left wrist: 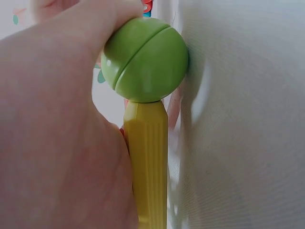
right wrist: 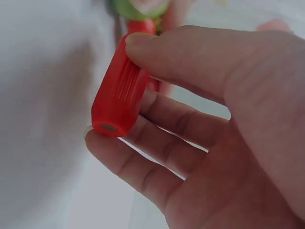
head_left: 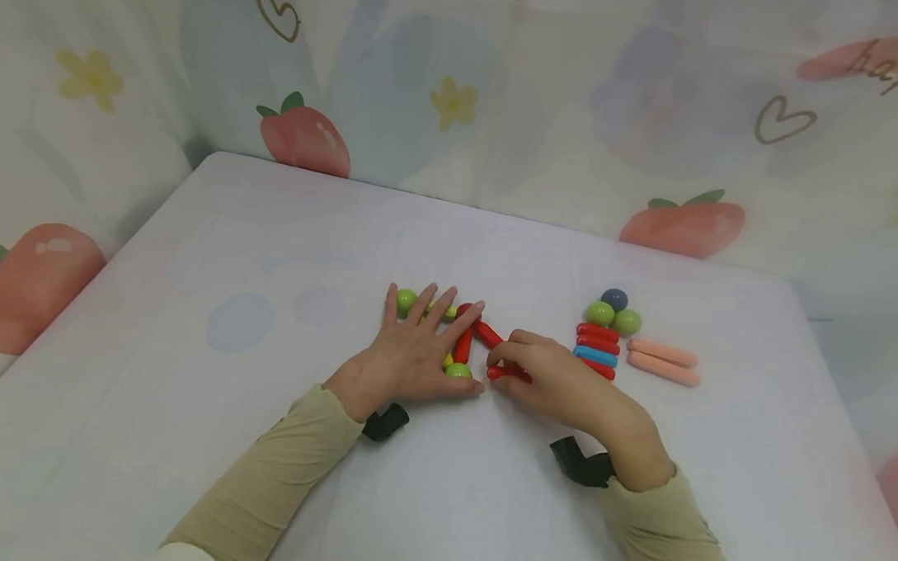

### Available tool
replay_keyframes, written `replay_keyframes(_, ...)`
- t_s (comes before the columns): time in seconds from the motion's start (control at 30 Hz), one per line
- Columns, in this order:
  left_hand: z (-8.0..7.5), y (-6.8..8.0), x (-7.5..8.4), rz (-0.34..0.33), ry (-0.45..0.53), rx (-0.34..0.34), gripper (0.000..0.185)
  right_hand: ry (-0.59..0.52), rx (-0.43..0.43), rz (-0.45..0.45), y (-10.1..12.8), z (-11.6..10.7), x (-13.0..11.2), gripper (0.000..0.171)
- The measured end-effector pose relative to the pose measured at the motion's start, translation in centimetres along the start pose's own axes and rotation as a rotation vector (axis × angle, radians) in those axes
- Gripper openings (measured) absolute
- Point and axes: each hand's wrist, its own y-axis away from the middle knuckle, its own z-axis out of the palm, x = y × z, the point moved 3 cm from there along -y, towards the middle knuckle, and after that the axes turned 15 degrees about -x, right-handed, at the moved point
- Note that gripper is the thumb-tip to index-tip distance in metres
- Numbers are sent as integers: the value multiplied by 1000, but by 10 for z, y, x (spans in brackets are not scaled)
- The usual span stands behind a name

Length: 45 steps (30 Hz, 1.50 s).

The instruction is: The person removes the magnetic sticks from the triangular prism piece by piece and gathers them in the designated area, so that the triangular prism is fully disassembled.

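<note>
My left hand (head_left: 416, 358) lies with fingers spread over a joined shape of magnetic balls and sticks, hiding part of it. A green ball (left wrist: 147, 59) shows beside its thumb, with a yellow magnetic stick (left wrist: 148, 162) running from the ball along the palm. Past the fingers I see another green ball (head_left: 406, 301) and a red ball (head_left: 468, 312), from which red sticks (head_left: 463, 345) extend. My right hand (head_left: 567, 384) pinches a loose red magnetic stick (right wrist: 119, 90) between thumb and fingers, just right of the near green ball. A grey spot marks its end.
To the right sit a dark blue ball (head_left: 615, 299) and two green balls (head_left: 627, 322). Below them lie red sticks (head_left: 598, 332) and a blue stick (head_left: 595, 355), with two peach sticks (head_left: 663, 368) alongside. Black pieces (head_left: 582, 464) show by both wrists. A patterned curtain stands behind the white table.
</note>
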Motion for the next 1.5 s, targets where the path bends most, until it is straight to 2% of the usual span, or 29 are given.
replay_keyframes(0.23, -1, -1, 1, -2, -3, -4, 99, 34, 117, -11, 25, -18, 1, 23)
replay_keyframes(0.37, -1, -1, 2, 0, -9, 3, 99, 83, 166, 14, 40, -24, 5, 20)
replay_keyframes(0.63, -1, 2, 1, 6, 1, -1, 99, 88, 232, 93, 66, -29, 22, 27)
replay_keyframes(0.73, -1, 2, 1, 3, 2, -3, 99, 101, 207, 139, 69, -30, 28, 28)
replay_keyframes(0.93, -1, 2, 1, 1, 1, -3, 98, 94, 55, 235, 63, -24, 30, 23)
replay_keyframes(1.03, -1, 1, 0, -1, 5, -11, 98, 81, 9, 262, 58, -19, 30, 22)
replay_keyframes(1.23, 0, 1, 0, -2, 13, -15, 99, 58, -29, 312, 54, -15, 30, 19)
replay_keyframes(1.5, 0, 1, 0, 6, 16, 1, 99, 84, -30, 321, 51, -12, 29, 15)
